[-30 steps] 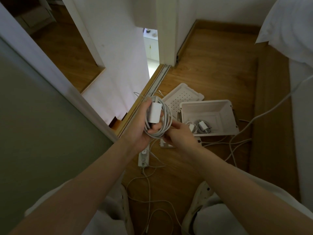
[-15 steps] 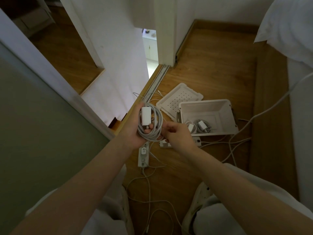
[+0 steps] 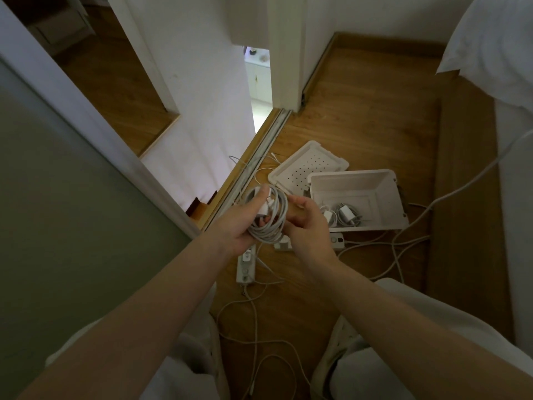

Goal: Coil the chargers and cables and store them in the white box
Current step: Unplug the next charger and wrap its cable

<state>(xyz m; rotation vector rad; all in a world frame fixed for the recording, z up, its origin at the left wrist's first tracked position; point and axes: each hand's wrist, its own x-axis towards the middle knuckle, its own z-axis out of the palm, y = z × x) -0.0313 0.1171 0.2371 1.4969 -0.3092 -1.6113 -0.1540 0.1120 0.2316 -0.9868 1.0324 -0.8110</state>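
Note:
My left hand [image 3: 242,223] grips a white coiled cable [image 3: 271,229] with its small white charger plug [image 3: 266,207] pressed against the loops. My right hand [image 3: 308,223] is just to the right of the coil, fingers curled toward it; whether they pinch the cable's end is hidden. The white box [image 3: 383,183] sits open on the wooden floor to the right, with two coiled chargers [image 3: 344,215] lying in its bottom. Its perforated white lid [image 3: 308,166] lies flat behind it.
Two white power strips [image 3: 246,267] [image 3: 336,241] lie on the floor below my hands. Loose white cables [image 3: 256,321] trail between my knees and to the right [image 3: 403,243]. A sliding door track [image 3: 259,157] runs on the left, a bed [image 3: 513,140] on the right.
My left hand turned the coil, so the charger plug now lies slanted across the loops instead of facing up. Both hands stayed above the floor next to the box.

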